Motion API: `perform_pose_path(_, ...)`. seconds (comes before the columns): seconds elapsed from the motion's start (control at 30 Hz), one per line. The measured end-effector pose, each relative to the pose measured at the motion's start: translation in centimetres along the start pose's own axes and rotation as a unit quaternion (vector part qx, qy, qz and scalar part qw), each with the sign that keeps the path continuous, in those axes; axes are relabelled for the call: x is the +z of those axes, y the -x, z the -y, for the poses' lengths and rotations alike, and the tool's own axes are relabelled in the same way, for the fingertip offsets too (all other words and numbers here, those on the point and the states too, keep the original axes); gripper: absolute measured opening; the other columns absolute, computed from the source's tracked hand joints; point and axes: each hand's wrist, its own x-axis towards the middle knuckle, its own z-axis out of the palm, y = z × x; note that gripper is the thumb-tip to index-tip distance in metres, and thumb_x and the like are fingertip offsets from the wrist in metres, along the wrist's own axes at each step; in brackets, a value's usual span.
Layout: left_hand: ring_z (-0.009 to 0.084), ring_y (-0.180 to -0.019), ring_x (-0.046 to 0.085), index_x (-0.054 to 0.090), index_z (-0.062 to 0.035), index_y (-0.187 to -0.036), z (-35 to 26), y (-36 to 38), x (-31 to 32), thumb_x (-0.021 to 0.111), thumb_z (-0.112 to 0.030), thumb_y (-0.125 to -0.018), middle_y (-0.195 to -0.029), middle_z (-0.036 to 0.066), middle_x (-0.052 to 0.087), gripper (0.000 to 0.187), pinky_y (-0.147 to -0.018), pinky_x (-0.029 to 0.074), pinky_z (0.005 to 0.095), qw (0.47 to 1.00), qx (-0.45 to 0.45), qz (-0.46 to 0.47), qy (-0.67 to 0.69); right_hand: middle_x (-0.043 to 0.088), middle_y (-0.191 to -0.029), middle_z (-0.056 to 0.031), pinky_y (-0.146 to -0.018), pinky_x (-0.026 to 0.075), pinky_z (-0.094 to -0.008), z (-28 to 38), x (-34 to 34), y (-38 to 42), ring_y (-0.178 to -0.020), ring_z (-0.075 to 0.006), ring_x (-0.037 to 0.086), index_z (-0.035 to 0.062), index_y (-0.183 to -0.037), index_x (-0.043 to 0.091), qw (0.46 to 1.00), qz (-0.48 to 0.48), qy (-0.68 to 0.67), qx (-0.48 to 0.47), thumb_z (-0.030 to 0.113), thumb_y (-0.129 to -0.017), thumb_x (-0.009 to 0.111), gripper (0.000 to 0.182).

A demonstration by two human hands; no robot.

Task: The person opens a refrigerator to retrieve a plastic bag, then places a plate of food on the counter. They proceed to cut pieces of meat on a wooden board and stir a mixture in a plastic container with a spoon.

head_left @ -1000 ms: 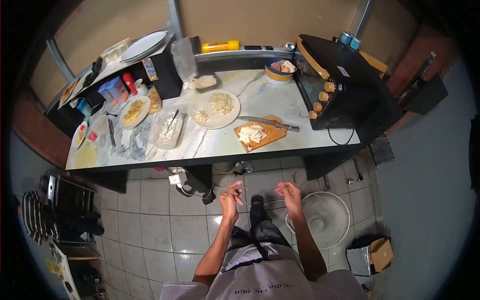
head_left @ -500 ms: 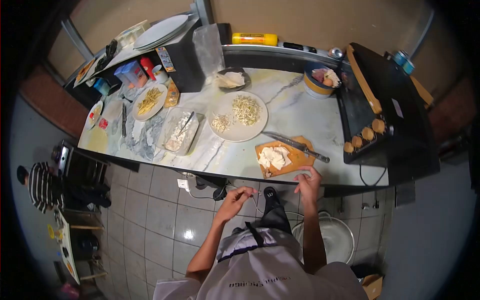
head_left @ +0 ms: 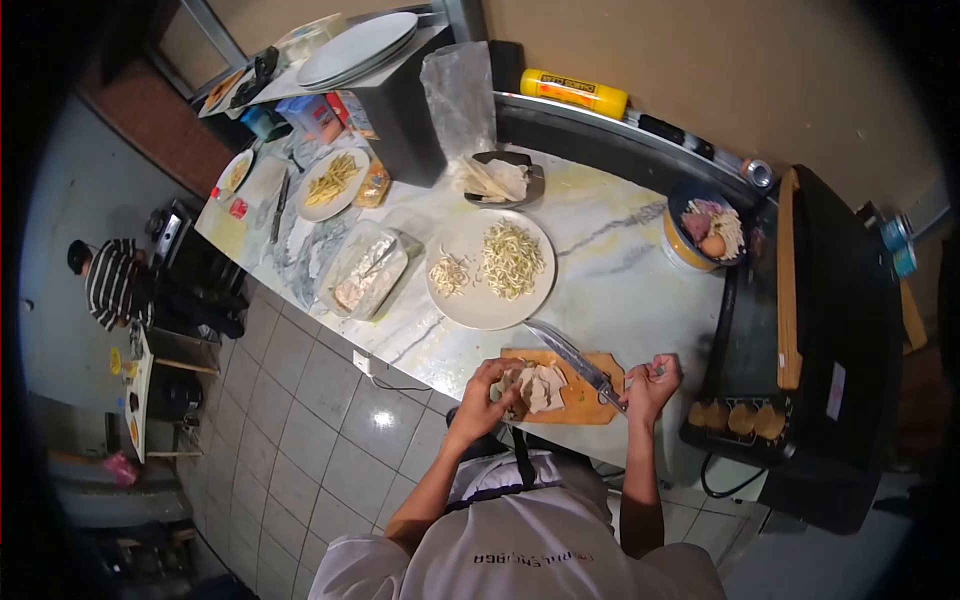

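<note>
White slices of soft food (head_left: pixel 543 388) lie on a wooden cutting board (head_left: pixel 590 408) at the counter's front edge. My left hand (head_left: pixel 482 402) is at the board's left end, fingers bent but apart, with the fingertips close to the slices. A long knife (head_left: pixel 577 362) lies slantwise across the board's far edge, blade pointing away to the left. My right hand (head_left: pixel 652 388) is curled closed just right of the knife's handle. Whether its fingers touch the handle, or pinch something small, I cannot make out. Behind the board stands a plate (head_left: pixel 470 308) with two piles of bean sprouts.
A clear container (head_left: pixel 372 270) and a plate of yellow strips (head_left: pixel 330 187) stand left. At the back is a dark dish (head_left: pixel 535 180); right are a bowl of food (head_left: pixel 690 250) and a black appliance (head_left: pixel 840 420). A person in stripes (head_left: pixel 112 282) is far left.
Both hands have risen from below the counter edge to the cutting board, the left beside the slices, the right near the knife handle. My view has turned and come closer.
</note>
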Motion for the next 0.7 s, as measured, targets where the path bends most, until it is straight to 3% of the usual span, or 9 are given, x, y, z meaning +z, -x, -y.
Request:
perform_pose_path(0.1, 0.0282, -0.096, 0.061, 0.057, -0.0002, -0.114, -0.9, -0.8, 0.6, 0.063, -0.006, -0.083, -0.104, 0.016, 0.059, 0.031, -0.082, 0.049, 0.0344, 0.998, -0.021, 0.003, 0.056, 0.043, -0.064, -0.0036, -0.027, 0.035, -0.0251, -0.3, 0.9, -0.9, -0.048, -0.0119, 0.052, 0.0054, -0.081, 0.035, 0.999, 0.001, -0.032, 0.002, -0.015, -0.075, 0.044, 0.023)
perform_pose_path(0.23, 0.0182, -0.094, 0.061, 0.058, -0.0011, -0.113, -1.9, -2.2, 0.9, 0.063, -0.004, -0.085, -0.104, 0.010, 0.062, 0.029, -0.086, 0.049, 0.0317, 0.996, -0.036, 0.010, 0.082, 0.042, -0.064, -0.0025, -0.027, 0.033, -0.0253, -0.3, 3.2, -2.0, -0.048, -0.0113, 0.051, 0.0067, -0.077, 0.034, 0.995, -0.005, -0.054, -0.083, -0.015, -0.074, 0.044, 0.024)
perform_pose_path(0.33, 0.0187, -0.091, 0.062, 0.057, 0.0015, -0.113, -1.9, -3.0, 1.8, 0.061, 0.000, -0.084, -0.098, 0.012, 0.063, 0.029, -0.084, 0.049, 0.0293, 0.992, -0.021, 0.002, 0.124, 0.040, -0.063, -0.0015, -0.026, 0.035, -0.0246, -0.5, 3.6, -2.1, -0.051, -0.0100, 0.052, 0.0061, -0.076, 0.031, 0.997, 0.012, -0.029, -0.066, -0.016, -0.075, 0.040, 0.024)
perform_pose_path(0.4, 0.0166, -0.091, 0.061, 0.057, 0.0017, -0.113, -2.7, -3.3, 2.2, 0.060, 0.001, -0.084, -0.096, 0.010, 0.063, 0.029, -0.084, 0.048, 0.0284, 0.989, -0.030, 0.017, 0.143, 0.046, -0.062, -0.0048, -0.025, 0.035, -0.0237, 0.5, 3.4, -2.7, -0.051, -0.0106, 0.052, 0.0056, -0.077, 0.033, 0.999, 0.044, 0.021, 0.014, -0.014, -0.077, 0.042, 0.022)
perform_pose_path(0.43, 0.0145, -0.090, 0.061, 0.058, 0.0018, -0.113, -3.0, -3.7, 2.6, 0.058, 0.002, -0.084, -0.094, 0.009, 0.063, 0.029, -0.084, 0.048, 0.0276, 0.986, -0.036, 0.029, 0.162, 0.052, -0.063, -0.0090, -0.030, 0.038, -0.0243, -0.6, 2.6, -3.6, -0.051, -0.0114, 0.053, 0.0042, -0.083, 0.037, 0.998, 0.065, -0.010, -0.004, -0.013, -0.078, 0.043, 0.019)
perform_pose_path(0.57, 0.0108, -0.085, 0.058, 0.057, 0.0014, -0.114, -3.3, -5.1, 4.1, 0.054, 0.002, -0.086, -0.087, 0.004, 0.061, 0.029, -0.080, 0.046, 0.0242, 0.975, -0.032, 0.121, 0.185, 0.057, -0.067, -0.0116, -0.042, 0.044, -0.0243, -0.2, 0.5, -6.6, -0.056, -0.0117, 0.056, 0.0038, -0.092, 0.041, 0.999, 0.041, -0.023, -0.004, -0.008, -0.082, 0.048, 0.017)
perform_pose_path(0.63, 0.0108, -0.086, 0.058, 0.057, 0.0002, -0.115, -3.4, -5.7, 5.0, 0.055, 0.001, -0.087, -0.086, 0.003, 0.060, 0.028, -0.082, 0.046, 0.0254, 0.967, -0.034, 0.165, 0.190, 0.062, -0.076, -0.0114, -0.058, 0.048, -0.0288, 0.7, -0.2, -8.4, -0.064, -0.0144, 0.060, 0.0044, -0.100, 0.045, 0.995, 0.052, 0.009, -0.087, 0.003, -0.090, 0.050, 0.012)
perform_pose_path(0.7, 0.0102, -0.086, 0.058, 0.057, -0.0013, -0.114, -3.8, -6.3, 6.0, 0.055, -0.004, -0.090, -0.086, 0.001, 0.059, 0.024, -0.082, 0.046, 0.0263, 0.960, -0.064, 0.196, 0.192, 0.062, -0.078, -0.0123, -0.060, 0.048, -0.0269, 0.9, -1.1, -10.5, -0.067, -0.0153, 0.060, 0.0046, -0.103, 0.044, 0.997, 0.010, -0.004, -0.079, 0.011, -0.091, 0.051, 0.015)
